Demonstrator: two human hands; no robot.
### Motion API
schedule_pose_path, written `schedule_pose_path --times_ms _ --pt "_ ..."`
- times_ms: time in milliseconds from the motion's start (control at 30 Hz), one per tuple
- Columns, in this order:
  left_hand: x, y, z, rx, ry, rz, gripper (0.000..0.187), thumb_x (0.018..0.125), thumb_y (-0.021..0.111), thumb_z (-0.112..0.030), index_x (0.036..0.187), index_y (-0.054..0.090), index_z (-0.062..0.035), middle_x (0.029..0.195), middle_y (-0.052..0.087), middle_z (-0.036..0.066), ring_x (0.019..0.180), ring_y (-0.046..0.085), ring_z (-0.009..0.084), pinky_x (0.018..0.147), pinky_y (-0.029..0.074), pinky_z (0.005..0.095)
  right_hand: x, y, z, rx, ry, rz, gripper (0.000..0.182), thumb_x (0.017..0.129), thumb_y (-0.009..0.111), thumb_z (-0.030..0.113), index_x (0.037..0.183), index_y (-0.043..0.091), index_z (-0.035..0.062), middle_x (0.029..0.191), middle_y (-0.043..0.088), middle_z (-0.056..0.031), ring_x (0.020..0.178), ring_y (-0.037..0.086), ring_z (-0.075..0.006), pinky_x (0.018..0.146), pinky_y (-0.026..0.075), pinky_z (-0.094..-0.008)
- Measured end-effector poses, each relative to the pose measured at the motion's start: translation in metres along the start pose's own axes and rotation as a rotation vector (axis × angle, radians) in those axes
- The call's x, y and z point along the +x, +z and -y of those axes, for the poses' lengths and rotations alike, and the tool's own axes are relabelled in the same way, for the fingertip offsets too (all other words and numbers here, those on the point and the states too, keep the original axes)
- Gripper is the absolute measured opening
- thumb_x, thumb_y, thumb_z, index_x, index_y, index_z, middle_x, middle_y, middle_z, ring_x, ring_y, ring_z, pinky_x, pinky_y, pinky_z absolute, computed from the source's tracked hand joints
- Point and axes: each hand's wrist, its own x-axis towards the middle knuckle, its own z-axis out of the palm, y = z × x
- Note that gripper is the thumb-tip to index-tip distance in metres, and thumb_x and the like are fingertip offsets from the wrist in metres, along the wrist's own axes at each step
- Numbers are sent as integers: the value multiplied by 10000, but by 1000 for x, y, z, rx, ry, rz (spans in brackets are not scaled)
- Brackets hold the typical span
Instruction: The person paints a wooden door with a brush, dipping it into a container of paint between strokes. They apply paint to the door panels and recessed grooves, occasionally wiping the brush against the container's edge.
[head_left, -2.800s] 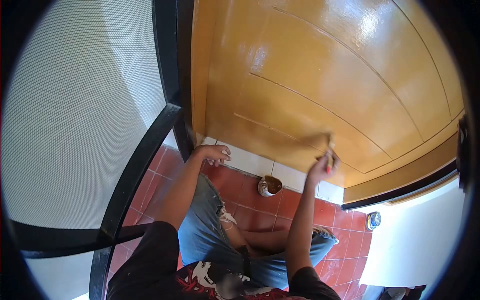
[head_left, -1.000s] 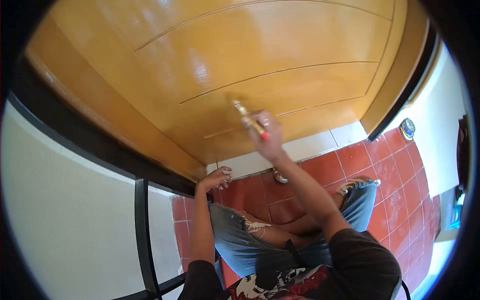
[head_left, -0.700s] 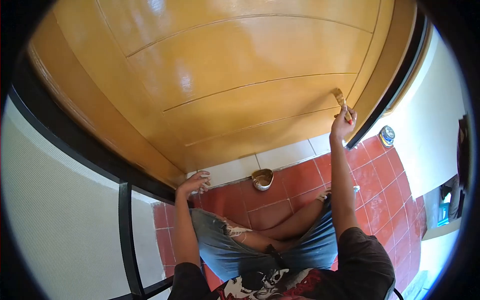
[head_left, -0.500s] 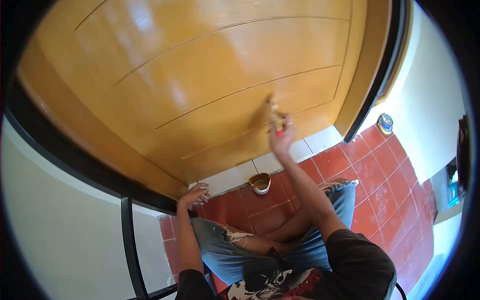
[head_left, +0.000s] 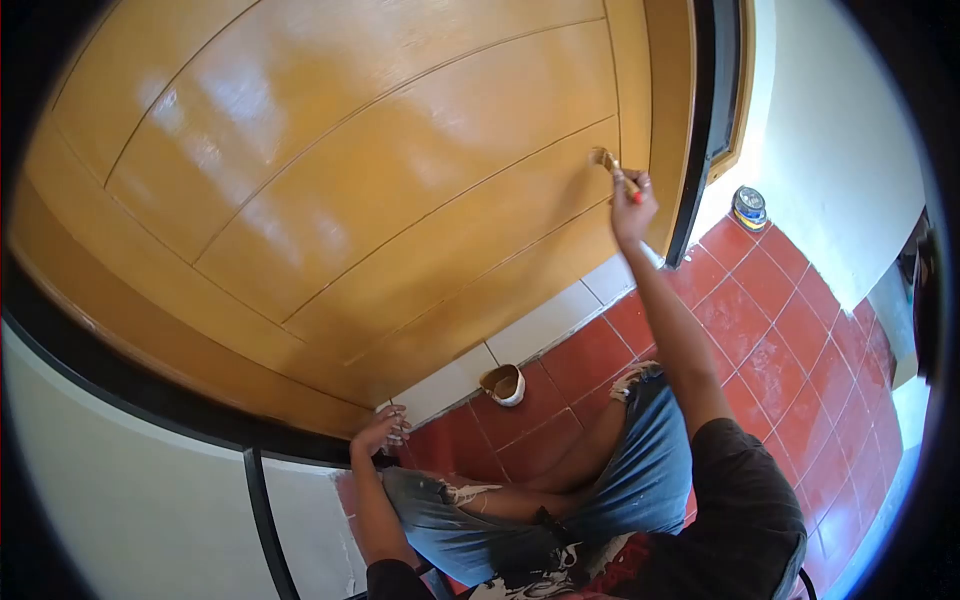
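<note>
My right hand (head_left: 634,208) is wrapped round the handle of a paintbrush (head_left: 607,163), its bristles against the lower right part of a glossy yellow-brown door (head_left: 450,180). A shadow of the brush and hand falls on the panel. My left hand (head_left: 382,430) hangs by the door's bottom left corner, fingers apart, with nothing in it. Between my two hands, a small white cup (head_left: 504,385) with brown paint inside stands on the red tiles close to the white threshold.
A dark frame (head_left: 697,130) borders the door on the right. Beside it, a blue and yellow can (head_left: 749,208) stands on the red tiled floor (head_left: 770,370) against the white wall. A dark bar (head_left: 268,520) rises at the lower left. My crossed legs are below the cup.
My right hand and the brush have moved right and up along the door. The view has turned, so the door and floor appear shifted. My left hand stays by the corner.
</note>
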Motion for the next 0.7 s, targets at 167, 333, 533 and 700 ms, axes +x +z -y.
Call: schedule_pose_path --times_ms 167,333,533,700 --pt "-1 4 9 6 -62 -7 380 992 550 -307 1333 474 -158 1074 651 80 838 663 198 725 525 354 -104 36 85 -68 32 348 179 850 697 30 1001 602 29 885 606 -164 632 581 -237 577 470 -332" --pt "3 4 13 36 -116 14 374 992 547 -291 1333 474 -155 1071 653 79 826 668 198 708 533 345 -98 14 74 107 55 434 144 854 708 53 966 624 18 842 615 -131 583 569 -168 534 460 -287" --pt "-5 11 5 29 -97 -13 408 989 554 -299 1350 453 -137 1055 654 90 836 661 198 719 534 346 -21 -15 -30 455 313 281 123 889 698 84 984 657 17 836 649 -22 609 563 -76 526 476 -250" --pt "-6 13 6 56 -114 -14 424 986 560 -310 1353 446 -130 1033 654 95 842 656 196 733 532 346 -19 -28 -44 -6 228 -183 151 889 697 87 1004 646 2 841 676 -101 680 610 -156 633 508 -320"
